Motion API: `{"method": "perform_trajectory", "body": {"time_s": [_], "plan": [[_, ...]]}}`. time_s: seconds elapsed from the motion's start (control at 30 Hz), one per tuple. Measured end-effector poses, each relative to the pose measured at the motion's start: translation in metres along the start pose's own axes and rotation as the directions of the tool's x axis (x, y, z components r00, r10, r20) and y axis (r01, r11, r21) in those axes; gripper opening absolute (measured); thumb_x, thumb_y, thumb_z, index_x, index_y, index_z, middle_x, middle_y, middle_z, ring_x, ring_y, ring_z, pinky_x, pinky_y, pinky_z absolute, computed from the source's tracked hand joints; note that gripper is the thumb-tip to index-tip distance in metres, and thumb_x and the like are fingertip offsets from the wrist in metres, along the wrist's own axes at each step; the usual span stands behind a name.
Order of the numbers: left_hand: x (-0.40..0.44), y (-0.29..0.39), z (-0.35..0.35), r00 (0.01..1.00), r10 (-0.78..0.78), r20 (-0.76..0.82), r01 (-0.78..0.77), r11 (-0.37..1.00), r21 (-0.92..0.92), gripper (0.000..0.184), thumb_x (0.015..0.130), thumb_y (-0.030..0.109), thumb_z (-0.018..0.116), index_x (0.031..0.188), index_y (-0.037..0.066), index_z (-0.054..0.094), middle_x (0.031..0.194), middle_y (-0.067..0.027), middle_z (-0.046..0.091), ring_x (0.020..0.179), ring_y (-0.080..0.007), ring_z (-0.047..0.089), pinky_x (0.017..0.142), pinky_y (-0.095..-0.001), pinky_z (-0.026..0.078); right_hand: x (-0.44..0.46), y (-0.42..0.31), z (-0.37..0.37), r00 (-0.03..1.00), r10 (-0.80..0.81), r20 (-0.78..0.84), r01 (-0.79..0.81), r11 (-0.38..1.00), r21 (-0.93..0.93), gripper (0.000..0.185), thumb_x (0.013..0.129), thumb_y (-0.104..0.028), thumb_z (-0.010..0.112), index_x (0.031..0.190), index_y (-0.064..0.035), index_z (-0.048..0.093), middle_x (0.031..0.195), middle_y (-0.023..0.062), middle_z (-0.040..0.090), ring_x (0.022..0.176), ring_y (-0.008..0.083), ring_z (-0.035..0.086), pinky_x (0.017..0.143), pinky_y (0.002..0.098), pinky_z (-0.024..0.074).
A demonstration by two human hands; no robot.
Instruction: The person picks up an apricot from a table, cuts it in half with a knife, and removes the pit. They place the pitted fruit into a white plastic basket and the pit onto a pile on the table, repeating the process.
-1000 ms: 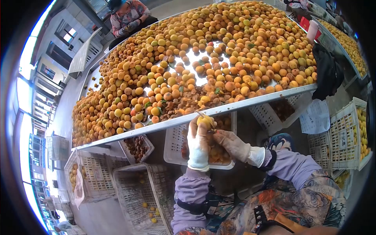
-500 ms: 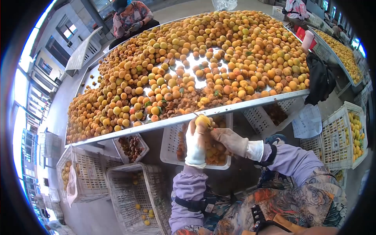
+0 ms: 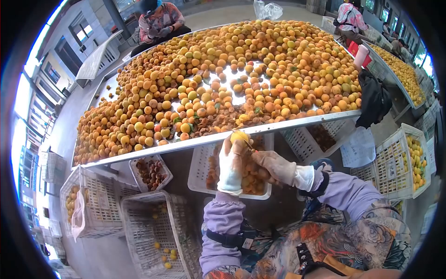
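My left hand (image 3: 231,169), in a whitish glove, is closed around a yellow-orange apricot (image 3: 239,136) just in front of the table's metal edge. My right hand (image 3: 275,166), gloved too, is closed beside it on a thin tool (image 3: 252,149). A slim dark shaft and a reddish bit of the tool show near the apricot; its handle is hidden in my fingers. Below both hands stands a white crate (image 3: 200,174) with apricot pieces in it. Beyond them, apricots (image 3: 153,100) are heaped on the metal-topped table (image 3: 223,137), with brown scraps (image 3: 218,123) near the edge.
Plastic crates stand at left (image 3: 100,200), lower left (image 3: 139,232) and right (image 3: 395,165), several holding fruit. A small crate of dark fruit (image 3: 151,173) sits under the table. A black bag (image 3: 374,97) hangs at the table's right corner. Another person (image 3: 160,23) sits across the table.
The camera view has shifted slightly. My right hand has dropped a little away from the apricot, and more of the thin tool shows between my hands. My left hand still holds the apricot.
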State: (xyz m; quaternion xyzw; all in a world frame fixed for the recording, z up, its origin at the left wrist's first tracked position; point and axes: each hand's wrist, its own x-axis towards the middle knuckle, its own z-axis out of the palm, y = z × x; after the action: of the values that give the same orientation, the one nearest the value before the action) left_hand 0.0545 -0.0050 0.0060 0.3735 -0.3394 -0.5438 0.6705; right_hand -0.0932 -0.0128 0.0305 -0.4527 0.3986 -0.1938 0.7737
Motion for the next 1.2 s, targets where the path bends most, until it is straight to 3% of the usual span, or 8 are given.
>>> {"method": "perform_trajectory", "body": {"time_s": [0.27, 0.43, 0.5, 0.57, 0.73, 0.9, 1.03, 1.2], "plan": [[-0.010, 0.005, 0.013, 0.996, -0.082, -0.020, 0.078, 0.983, -0.166, 0.037, 0.096, 0.030, 0.049, 0.117, 0.000, 0.049, 0.098, -0.0095, 0.060, 0.090, -0.0167, 0.058, 0.081, -0.0294, 0.048, 0.018, 0.041, 0.006, 0.881, -0.472, -0.030, 0.473, 0.880, 0.042, 0.033, 0.098, -0.037, 0.042, 0.103, -0.0065, 0.054, 0.078, 0.0013, 0.058, 0.067, 0.0096, 0.056, 0.059, 0.0253, 0.0490], [-0.003, 0.005, 0.006, 0.997, 0.048, 0.066, -0.044, 0.997, -0.059, 0.039, 0.096, 0.034, 0.048, 0.114, 0.000, 0.050, 0.097, -0.0113, 0.061, 0.087, -0.0186, 0.059, 0.082, -0.0317, 0.049, -0.020, -0.027, 0.014, 0.991, 0.124, -0.044, -0.128, 0.986, -0.105, 0.044, 0.097, -0.049, 0.037, 0.090, -0.0069, 0.050, 0.046, -0.0023, 0.035, 0.031, 0.0079, 0.022, 0.028, 0.0249, 0.0157], [-0.005, 0.003, 0.009, 0.995, 0.060, 0.076, -0.057, 0.998, -0.040, 0.037, 0.097, 0.032, 0.047, 0.115, 0.000, 0.049, 0.096, -0.0111, 0.060, 0.088, -0.0184, 0.059, 0.081, -0.0308, 0.050, -0.012, -0.010, 0.004, 0.990, 0.140, 0.019, -0.138, 0.986, -0.093, 0.037, 0.097, -0.042, 0.041, 0.095, -0.0065, 0.053, 0.058, -0.0010, 0.047, 0.041, 0.0084, 0.039, 0.035, 0.0218, 0.0309], [-0.007, -0.005, 0.015, 0.996, -0.057, 0.068, 0.069, 0.978, -0.195, 0.039, 0.097, 0.035, 0.047, 0.114, 0.000, 0.050, 0.096, -0.0110, 0.061, 0.084, -0.0178, 0.059, 0.079, -0.0304, 0.049, 0.016, 0.036, 0.003, 0.882, -0.471, -0.022, 0.471, 0.882, 0.028, 0.029, 0.097, -0.034, 0.047, 0.101, -0.0063, 0.055, 0.076, -0.0011, 0.056, 0.061, 0.0080, 0.051, 0.051, 0.0197, 0.0425], [-0.013, 0.005, 0.016, 0.977, -0.213, -0.022, 0.201, 0.948, -0.248, 0.038, 0.096, 0.036, 0.047, 0.120, 0.006, 0.048, 0.095, -0.0108, 0.062, 0.086, -0.0198, 0.058, 0.079, -0.0334, 0.048, 0.013, 0.051, 0.006, 0.853, -0.520, -0.047, 0.520, 0.854, 0.009, 0.028, 0.096, -0.033, 0.049, 0.101, -0.0067, 0.057, 0.079, -0.0011, 0.057, 0.063, 0.0063, 0.051, 0.053, 0.0194, 0.0430], [-0.005, 0.003, 0.011, 0.996, -0.053, 0.074, 0.057, 0.997, -0.053, 0.038, 0.095, 0.034, 0.050, 0.119, 0.004, 0.050, 0.100, -0.0097, 0.061, 0.091, -0.0179, 0.058, 0.082, -0.0317, 0.048, -0.028, -0.025, 0.009, 0.970, 0.222, -0.102, -0.225, 0.974, -0.022, 0.029, 0.097, -0.032, 0.047, 0.092, -0.0066, 0.061, 0.082, -0.0002, 0.059, 0.077, 0.0080, 0.054, 0.072, 0.0219, 0.0454], [-0.007, -0.001, 0.015, 0.995, -0.046, 0.092, 0.054, 0.995, -0.082, 0.035, 0.095, 0.033, 0.052, 0.110, 0.002, 0.055, 0.096, -0.0088, 0.061, 0.090, -0.0169, 0.057, 0.081, -0.0308, 0.048, -0.015, 0.007, 0.003, 0.977, -0.212, 0.017, 0.209, 0.971, 0.118, 0.029, 0.098, -0.032, 0.047, 0.091, -0.0071, 0.060, 0.080, 0.0006, 0.058, 0.076, 0.0086, 0.054, 0.070, 0.0223, 0.0460], [-0.013, -0.001, 0.024, 0.980, -0.197, -0.007, 0.193, 0.970, -0.150, 0.039, 0.095, 0.037, 0.050, 0.110, 0.001, 0.052, 0.091, -0.0087, 0.061, 0.086, -0.0164, 0.057, 0.081, -0.0301, 0.047, -0.007, 0.022, 0.019, 0.961, -0.256, -0.104, 0.269, 0.952, 0.144, 0.032, 0.098, -0.037, 0.042, 0.091, -0.0089, 0.056, 0.066, -0.0004, 0.049, 0.055, 0.0076, 0.041, 0.051, 0.0224, 0.0328]]}}
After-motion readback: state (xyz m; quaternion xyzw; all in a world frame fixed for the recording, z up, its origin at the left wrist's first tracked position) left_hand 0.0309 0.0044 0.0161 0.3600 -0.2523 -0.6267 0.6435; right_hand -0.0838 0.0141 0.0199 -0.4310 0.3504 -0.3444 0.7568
